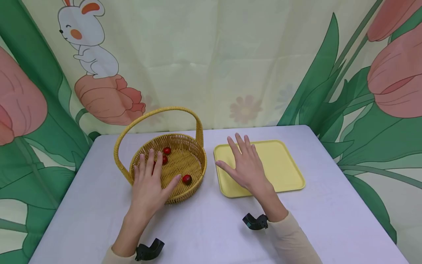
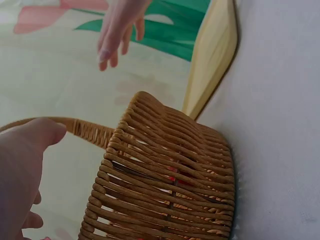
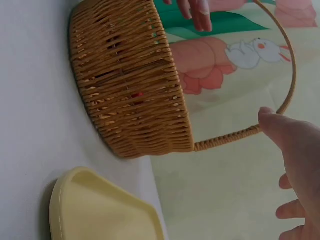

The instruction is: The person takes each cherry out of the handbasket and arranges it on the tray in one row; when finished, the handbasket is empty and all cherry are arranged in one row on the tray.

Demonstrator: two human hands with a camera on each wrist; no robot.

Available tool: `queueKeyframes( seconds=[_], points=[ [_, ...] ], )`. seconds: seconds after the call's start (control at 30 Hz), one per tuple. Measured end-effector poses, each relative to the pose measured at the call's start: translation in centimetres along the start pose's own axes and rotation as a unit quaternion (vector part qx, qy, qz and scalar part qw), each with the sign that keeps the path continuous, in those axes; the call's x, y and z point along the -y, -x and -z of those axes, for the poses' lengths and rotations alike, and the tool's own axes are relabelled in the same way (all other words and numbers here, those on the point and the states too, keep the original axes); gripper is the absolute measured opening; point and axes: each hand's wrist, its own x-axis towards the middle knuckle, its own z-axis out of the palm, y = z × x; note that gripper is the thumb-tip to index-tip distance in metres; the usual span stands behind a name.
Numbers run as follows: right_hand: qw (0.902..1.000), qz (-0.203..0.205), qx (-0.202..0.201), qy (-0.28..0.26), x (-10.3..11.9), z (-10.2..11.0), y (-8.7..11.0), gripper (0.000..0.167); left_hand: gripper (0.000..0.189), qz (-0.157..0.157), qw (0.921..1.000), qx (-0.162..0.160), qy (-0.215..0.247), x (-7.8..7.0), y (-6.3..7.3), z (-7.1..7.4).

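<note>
A round woven basket [image 1: 202, 157] with a tall arched handle stands on the left half of the table. Several small dark-red round fruits, cherry-like, lie in it; one fruit [image 1: 187, 179] sits near the right wall, others by the far left side, partly behind the fingers. My left hand [image 1: 149, 185] is spread over the basket's left front, palm down, holding nothing. Above the yellow tray [image 1: 283, 165] my right hand [image 1: 245, 165] hovers with fingers spread and nothing in it. In the left wrist view, the basket's woven side [image 2: 165, 175] fills the middle, the left thumb above its rim.
The shallow rectangular tray lies right of the basket on a white-covered table [image 1: 211, 234]. Behind the table's far edge hangs a printed curtain [image 1: 211, 66] with tulips and a rabbit. Black camera mounts [image 1: 150, 250] sit at both wrists.
</note>
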Motion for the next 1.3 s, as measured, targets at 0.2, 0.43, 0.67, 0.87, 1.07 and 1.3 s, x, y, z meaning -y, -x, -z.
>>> queueKeyframes(
  seconds=[0.2,0.43,0.67,0.87,1.07,1.3],
  points=[
    [0.9996,0.016,-0.016,-0.015,0.4,0.0,-0.6,0.088,0.095,0.001,0.9997,-0.017,0.019,0.0,0.9,0.4],
    [0.9973,0.036,-0.048,-0.042,0.7,-0.3,-1.3,0.084,0.089,-0.001,0.9983,-0.032,0.049,0.2,2.2,0.9],
    [0.9909,0.078,-0.091,-0.062,1.3,-0.5,-2.4,0.078,0.083,0.004,0.9973,-0.056,0.048,0.4,3.5,1.0],
    [0.9806,0.12,-0.124,-0.093,2.1,-0.9,-3.3,0.072,0.076,0.028,0.9966,-0.057,0.052,0.5,4.7,0.7],
    [0.9704,0.152,-0.15,-0.112,3.4,-1.6,-3.9,0.067,0.068,0.026,0.9917,-0.105,0.07,1.0,5.8,-0.1],
    [0.9596,0.181,-0.135,-0.168,4.7,-2.8,-4.9,0.064,0.062,0.032,0.9827,-0.162,0.083,1.7,6.5,-1.1]
  ],
)
